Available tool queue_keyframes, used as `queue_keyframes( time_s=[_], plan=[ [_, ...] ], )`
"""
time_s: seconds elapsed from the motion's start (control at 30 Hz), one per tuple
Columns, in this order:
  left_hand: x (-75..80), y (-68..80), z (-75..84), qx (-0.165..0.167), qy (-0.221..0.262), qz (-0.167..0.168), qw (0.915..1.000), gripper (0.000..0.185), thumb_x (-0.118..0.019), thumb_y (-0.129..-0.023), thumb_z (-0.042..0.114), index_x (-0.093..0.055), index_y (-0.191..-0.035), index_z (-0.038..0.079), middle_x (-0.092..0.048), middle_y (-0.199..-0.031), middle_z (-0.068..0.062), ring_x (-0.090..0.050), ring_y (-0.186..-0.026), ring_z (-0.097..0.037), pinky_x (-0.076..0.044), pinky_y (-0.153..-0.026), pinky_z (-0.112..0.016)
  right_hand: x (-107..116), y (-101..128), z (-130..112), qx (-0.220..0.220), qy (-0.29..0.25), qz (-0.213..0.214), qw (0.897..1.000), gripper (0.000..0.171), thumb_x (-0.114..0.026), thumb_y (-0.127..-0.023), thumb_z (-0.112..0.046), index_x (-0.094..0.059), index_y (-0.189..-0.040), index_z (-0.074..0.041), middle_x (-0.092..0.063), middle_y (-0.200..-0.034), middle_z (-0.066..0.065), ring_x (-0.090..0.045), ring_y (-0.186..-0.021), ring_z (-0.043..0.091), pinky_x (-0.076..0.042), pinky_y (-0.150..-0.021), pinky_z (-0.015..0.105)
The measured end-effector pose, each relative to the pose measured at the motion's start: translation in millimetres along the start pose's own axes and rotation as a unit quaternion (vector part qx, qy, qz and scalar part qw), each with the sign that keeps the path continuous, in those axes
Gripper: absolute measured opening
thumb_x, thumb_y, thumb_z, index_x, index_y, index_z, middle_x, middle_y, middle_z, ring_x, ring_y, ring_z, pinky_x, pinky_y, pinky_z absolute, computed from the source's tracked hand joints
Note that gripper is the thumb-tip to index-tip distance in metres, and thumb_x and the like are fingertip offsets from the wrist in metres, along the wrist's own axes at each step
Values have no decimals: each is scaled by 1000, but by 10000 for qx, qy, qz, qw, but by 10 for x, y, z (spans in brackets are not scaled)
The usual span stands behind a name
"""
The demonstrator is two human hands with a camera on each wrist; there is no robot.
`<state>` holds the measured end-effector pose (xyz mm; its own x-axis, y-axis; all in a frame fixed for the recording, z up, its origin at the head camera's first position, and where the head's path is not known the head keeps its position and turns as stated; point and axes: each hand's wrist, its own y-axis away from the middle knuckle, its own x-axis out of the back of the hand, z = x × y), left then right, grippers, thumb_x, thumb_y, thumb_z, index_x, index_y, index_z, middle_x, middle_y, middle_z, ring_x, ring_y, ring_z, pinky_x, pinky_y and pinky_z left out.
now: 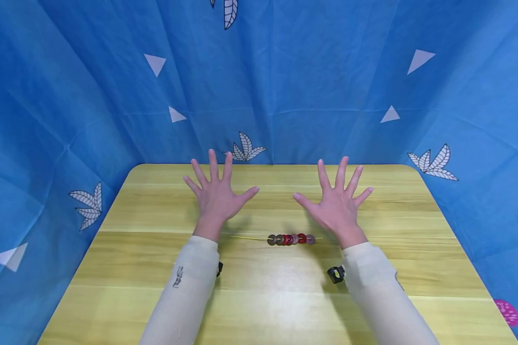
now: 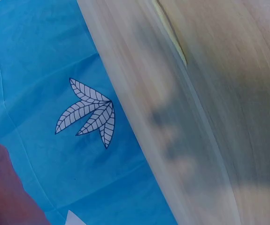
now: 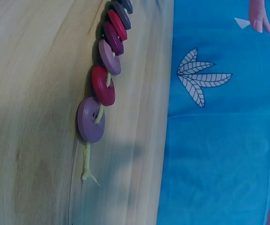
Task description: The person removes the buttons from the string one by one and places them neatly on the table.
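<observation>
In the head view, several buttons (image 1: 284, 239) in red, mauve and grey lie in a row on the table, threaded on a yellow string (image 1: 248, 237). The right wrist view shows the mauve end button (image 3: 91, 120) beside a frayed knot (image 3: 86, 174). My left hand (image 1: 217, 199) hovers over the table left of the row, fingers straight and spread. On the other side, my right hand (image 1: 337, 209) is likewise spread in the air. Neither hand touches the buttons. Part of the left hand (image 2: 8, 183) shows at the edge of the left wrist view.
The wooden table (image 1: 267, 306) has rounded far corners. A blue curtain (image 1: 319, 72) printed with leaves and triangles hangs behind it and along both sides. Small black cameras (image 1: 336, 274) sit at the wrists, over white sleeves (image 1: 183, 292).
</observation>
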<state>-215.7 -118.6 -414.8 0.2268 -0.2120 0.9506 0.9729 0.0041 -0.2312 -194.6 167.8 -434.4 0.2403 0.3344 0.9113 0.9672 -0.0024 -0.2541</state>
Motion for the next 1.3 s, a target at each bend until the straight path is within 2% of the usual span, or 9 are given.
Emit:
queue_keyframes(
  time_s=[0.3, 0.6, 0.87, 0.97, 1.1, 1.3],
  plan=[
    [-26, -30, 21, -44, 0, 97, 9999, 113, -22, -69, 100, 10, -157, 37, 37, -156, 0, 42, -134, -39, 20, -102, -69, -38, -10, -7, 62, 1, 65, 10000, 103, -39, -78, -90, 2, -159, -40, 39, -155, 4, 42, -134, 35, 29, -92, 68],
    [-158, 55, 84, -239, 176, 232, 9993, 112, -40, -75, 92, 3, -160, 33, 32, -158, -2, 37, -137, -38, 15, -106, -67, -195, 136, -80, 175, -241, 161, 9994, 103, -43, -80, -88, -3, -160, -37, 34, -157, 7, 38, -137, 36, 23, -97, 70],
    [-306, 195, 154, -226, 317, 231, 9990, 112, -32, -75, 94, -1, -161, 30, 25, -161, 0, 32, -140, -37, 16, -107, -64, -397, 265, -148, 273, -672, 258, 9970, 101, -50, -81, -84, -4, -160, -39, 34, -158, 7, 34, -140, 36, 17, -100, 73],
    [-370, 250, 141, -187, 516, 190, 9983, 112, -44, -77, 89, -7, -162, 26, 18, -163, -1, 30, -142, -34, 18, -107, -62, -443, 327, -188, 332, -879, 319, 9951, 100, -53, -81, -81, -8, -160, -40, 33, -159, 6, 31, -142, 36, 13, -101, 74],
    [-417, 329, 120, -84, 784, 128, 9968, 111, -52, -78, 85, -8, -162, 27, 7, -166, -2, 22, -145, -36, 9, -111, -63, -498, 397, -222, 434, -1147, 497, 9912, 96, -56, -82, -77, -15, -160, -38, 28, -161, 5, 24, -145, 34, 5, -104, 73],
    [-462, 430, 111, -9, 1186, -32, 9929, 111, -52, -78, 84, -6, -162, 29, -9, -166, -3, 0, -148, -41, -6, -113, -63, -580, 479, -260, 570, -1526, 707, 9841, 90, -60, -83, -71, -29, -159, -31, 16, -165, 4, 9, -148, 34, -8, -104, 69]
  ],
)
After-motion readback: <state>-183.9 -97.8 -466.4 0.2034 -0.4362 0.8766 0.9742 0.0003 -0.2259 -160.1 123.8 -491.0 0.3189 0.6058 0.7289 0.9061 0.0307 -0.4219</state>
